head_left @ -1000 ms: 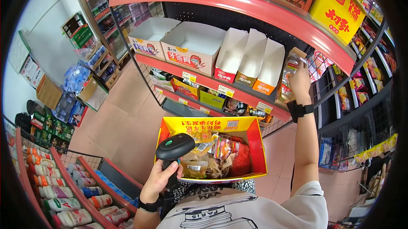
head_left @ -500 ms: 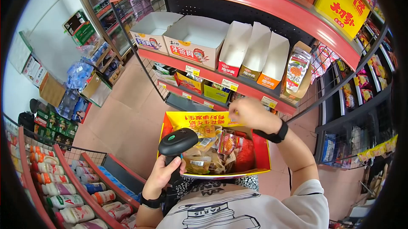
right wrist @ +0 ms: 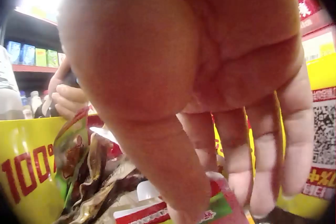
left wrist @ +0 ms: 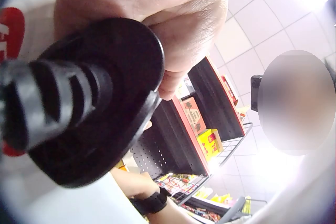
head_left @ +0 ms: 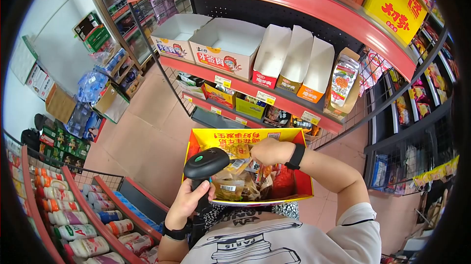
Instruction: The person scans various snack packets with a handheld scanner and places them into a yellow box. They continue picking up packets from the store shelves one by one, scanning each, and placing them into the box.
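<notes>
My left hand (head_left: 189, 199) grips the handle of a black barcode scanner (head_left: 206, 162), held over the left side of a yellow and red box (head_left: 303, 185). In the left wrist view the fingers wrap round the black handle (left wrist: 105, 87). Bagged snacks (head_left: 229, 189) fill the box. My right hand (head_left: 272, 152) reaches down inside, near its far wall. The right wrist view shows the right hand (right wrist: 210, 77) with its thumb and fingers on either side of a red and green packet (right wrist: 223, 205), pinching it; part of the packet is hidden.
Ahead, a red-edged shelf (head_left: 196, 67) holds open cartons (head_left: 228, 43) and, at its right end, a carton with an upright packet (head_left: 343, 83). Bottles (head_left: 78, 234) stand on racks at the lower left. Wire racks of snacks (head_left: 392, 171) line the right.
My right hand has come from the carton at the shelf's right end down and left into the box. The left hand still grips the scanner; the view has shifted slightly.
</notes>
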`<state>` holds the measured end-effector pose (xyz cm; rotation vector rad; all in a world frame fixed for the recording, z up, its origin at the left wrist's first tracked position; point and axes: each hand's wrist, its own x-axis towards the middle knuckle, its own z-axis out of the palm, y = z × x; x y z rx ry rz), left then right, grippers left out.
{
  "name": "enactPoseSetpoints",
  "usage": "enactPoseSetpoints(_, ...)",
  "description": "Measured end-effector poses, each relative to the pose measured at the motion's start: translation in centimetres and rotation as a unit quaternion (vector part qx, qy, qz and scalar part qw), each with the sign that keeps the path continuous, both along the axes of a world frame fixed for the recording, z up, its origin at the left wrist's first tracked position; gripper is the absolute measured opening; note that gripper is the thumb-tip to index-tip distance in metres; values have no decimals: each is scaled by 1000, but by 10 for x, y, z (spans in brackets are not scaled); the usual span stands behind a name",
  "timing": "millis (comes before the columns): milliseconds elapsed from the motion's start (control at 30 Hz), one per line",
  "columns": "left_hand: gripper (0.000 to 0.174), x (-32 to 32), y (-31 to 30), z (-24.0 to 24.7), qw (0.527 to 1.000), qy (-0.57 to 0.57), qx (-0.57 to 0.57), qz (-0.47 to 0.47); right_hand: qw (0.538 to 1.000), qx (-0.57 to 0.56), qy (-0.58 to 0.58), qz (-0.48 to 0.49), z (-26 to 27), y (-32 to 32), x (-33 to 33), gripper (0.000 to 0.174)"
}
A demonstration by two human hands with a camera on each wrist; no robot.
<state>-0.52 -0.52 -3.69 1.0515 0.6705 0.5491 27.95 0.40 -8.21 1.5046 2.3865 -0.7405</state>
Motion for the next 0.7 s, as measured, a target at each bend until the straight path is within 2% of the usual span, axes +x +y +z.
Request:
enactPoseSetpoints(100, 26, 1, 0, 2, 1000, -4, -8, 0, 999, -8, -28, 20, 14, -1, -1, 9)
enactPoseSetpoints(167, 26, 0, 0, 2, 1000, -7, -15, 5, 998, -6, 55, 31, 37, 3, 10, 11)
enactPoseSetpoints(200, 27, 0, 0, 1, 1000, -10, -17, 2, 989, 15, 142, -21, 51, 3, 15, 13)
enactPoseSetpoints(267, 27, 0, 0, 1, 1000, -12, -20, -1, 969, 95, 214, -74, 67, 11, 23, 12)
enactPoseSetpoints(333, 35, 1, 0, 2, 1000, 20, -8, 5, 913, 162, 326, -185, 79, 15, 23, 10)
enactPoseSetpoints(367, 35, 1, 1, 1, 1000, 19, -7, 5, 909, 174, 292, -239, 92, 15, 21, 16)
enactPoseSetpoints(400, 30, 1, 0, 0, 1000, 10, -9, 4, 909, 175, 292, -239, 92, 16, 18, 16)
enactPoseSetpoints(467, 26, 0, 0, -1, 1000, 1, -10, 3, 821, 118, 395, -395, 89, 16, 11, 13)
enactPoseSetpoints(500, 26, 0, 1, -1, 1000, -2, -11, 2, 798, 200, 461, -332, 77, 18, 9, 8)
enactPoseSetpoints(533, 26, 0, 0, -1, 1000, -5, -11, 1, 798, 201, 462, -331, 75, 17, 7, 8)
enactPoseSetpoints(600, 26, 0, 0, -2, 1000, -1, -13, 3, 722, 112, 576, -367, 73, 17, 2, 7)
enactPoseSetpoints(700, 27, 0, 0, -2, 1000, 3, -11, 4, 697, 170, 605, -345, 59, 24, 2, 11)
